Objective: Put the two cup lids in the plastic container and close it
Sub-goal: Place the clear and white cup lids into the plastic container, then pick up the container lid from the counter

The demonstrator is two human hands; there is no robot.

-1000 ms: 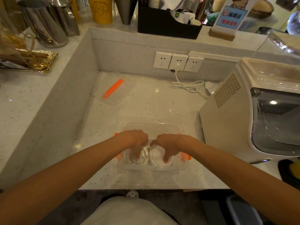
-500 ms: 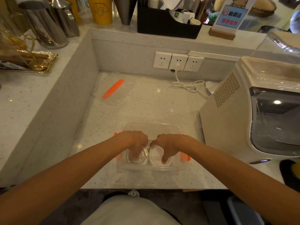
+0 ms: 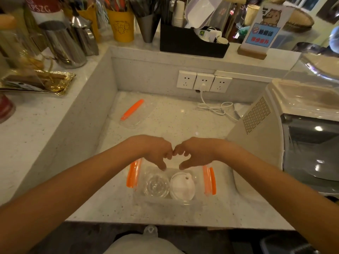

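A clear plastic container point(image 3: 166, 199) with orange side clips point(image 3: 132, 174) sits near the counter's front edge. Inside it, side by side, lie a clear cup lid point(image 3: 156, 186) on the left and a white cup lid point(image 3: 182, 186) on the right. My left hand point(image 3: 156, 151) and my right hand point(image 3: 194, 153) hover over the container's far rim, knuckles almost touching each other. The fingers are loosely curled, the thumbs point down at the rim, and nothing is held. The container's clear cover point(image 3: 136, 114), with an orange strip, lies apart at the far left of the counter.
A cream-coloured machine point(image 3: 286, 136) stands close on the right. A white cable point(image 3: 216, 107) runs from wall sockets point(image 3: 203, 81) at the back. A raised ledge on the left and back carries metal jugs point(image 3: 62, 46), a yellow cup and a black organiser point(image 3: 190, 43).
Both hands have come off the two lids and moved up and away to the container's far rim. The lids stay in the container.
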